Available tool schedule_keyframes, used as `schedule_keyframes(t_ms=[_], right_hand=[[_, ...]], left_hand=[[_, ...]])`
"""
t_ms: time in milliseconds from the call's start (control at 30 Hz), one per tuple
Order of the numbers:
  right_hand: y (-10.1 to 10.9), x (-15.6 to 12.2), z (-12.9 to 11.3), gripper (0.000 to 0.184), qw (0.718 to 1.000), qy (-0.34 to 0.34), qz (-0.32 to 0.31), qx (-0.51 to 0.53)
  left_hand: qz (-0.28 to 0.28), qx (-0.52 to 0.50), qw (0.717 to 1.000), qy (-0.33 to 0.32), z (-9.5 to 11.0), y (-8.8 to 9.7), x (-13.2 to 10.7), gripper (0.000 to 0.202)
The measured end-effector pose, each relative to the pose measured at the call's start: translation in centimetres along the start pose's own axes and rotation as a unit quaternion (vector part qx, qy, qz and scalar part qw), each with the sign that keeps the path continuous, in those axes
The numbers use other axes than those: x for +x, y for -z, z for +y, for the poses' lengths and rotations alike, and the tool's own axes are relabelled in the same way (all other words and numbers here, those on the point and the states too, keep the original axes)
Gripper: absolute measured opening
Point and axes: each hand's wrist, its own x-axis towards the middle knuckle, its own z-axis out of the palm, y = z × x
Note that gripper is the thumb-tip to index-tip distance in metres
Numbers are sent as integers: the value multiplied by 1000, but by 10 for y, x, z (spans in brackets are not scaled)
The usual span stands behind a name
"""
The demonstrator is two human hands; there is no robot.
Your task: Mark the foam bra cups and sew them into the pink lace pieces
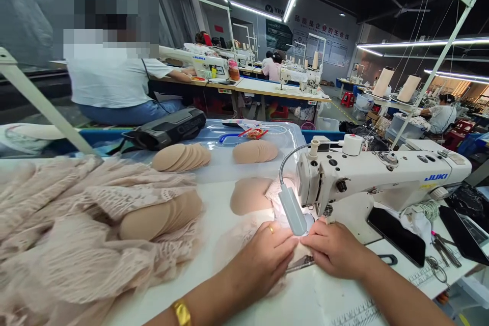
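My left hand (263, 257) lies on pale pink lace fabric (248, 237) in front of the white Juki sewing machine (382, 175), fingers pressed down on the cloth. My right hand (334, 249) rests beside it, fingers curled on the same fabric just below the needle area. The machine's gooseneck lamp (292, 209) hangs right above both hands and hides the fingertips. A beige bra cup (250, 196) lies just behind the fabric.
A heap of pink lace (76, 224) with beige cups (160, 219) covers the table's left. Stacked cups (181, 157) sit farther back. A black phone (397, 234) and scissors (445, 249) lie right of the machine. Other people sew at tables beyond.
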Motion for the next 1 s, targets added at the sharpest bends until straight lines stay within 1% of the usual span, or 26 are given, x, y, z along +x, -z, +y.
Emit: schedule_keyframes(t_ms=[100,267,400,533,733,833,933,1000], right_hand=[[-3,2,2,21,1000,-17,7,-18],[-9,5,3,16,998,-44,17,-45],[-12,5,3,15,997,-48,26,-54],[-13,5,3,15,996,-57,27,-64],[-13,5,4,13,995,-70,33,-59],[-13,3,8,14,996,-64,35,-43],[-14,0,9,19,997,-62,40,-5],[-12,2,4,19,994,-86,53,46]], left_hand=[[-23,-15,1000,-7,-10,3,6,31],[-76,-44,996,-4,-22,16,19,31],[-97,-26,995,-14,-27,20,23,26],[-112,5,994,-14,-26,22,27,22],[-114,29,993,14,-18,34,39,22],[-109,29,993,30,-18,33,42,21],[-96,11,994,51,-24,30,41,21],[-81,-11,994,66,-25,32,35,22]])
